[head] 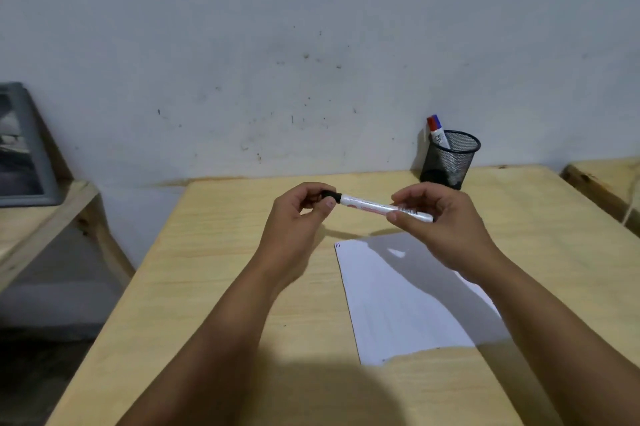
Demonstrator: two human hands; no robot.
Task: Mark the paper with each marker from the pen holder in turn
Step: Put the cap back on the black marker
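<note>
A white marker with a black cap (pixel 372 206) is held level above the table between both hands. My left hand (pixel 298 217) pinches the black cap end. My right hand (pixel 440 221) grips the white barrel near its other end. Below the hands lies a white sheet of paper (pixel 398 304), with a few small marks at its top left corner. A black mesh pen holder (pixel 448 160) stands at the back right of the table with a red-capped marker (pixel 437 132) and a blue-capped one sticking out of it.
The wooden table (pixel 225 269) stands against a pale wall. A second wooden surface (pixel 602 179) adjoins on the right. To the left a lower wooden shelf (pixel 38 221) carries a grey framed object (pixel 20 148).
</note>
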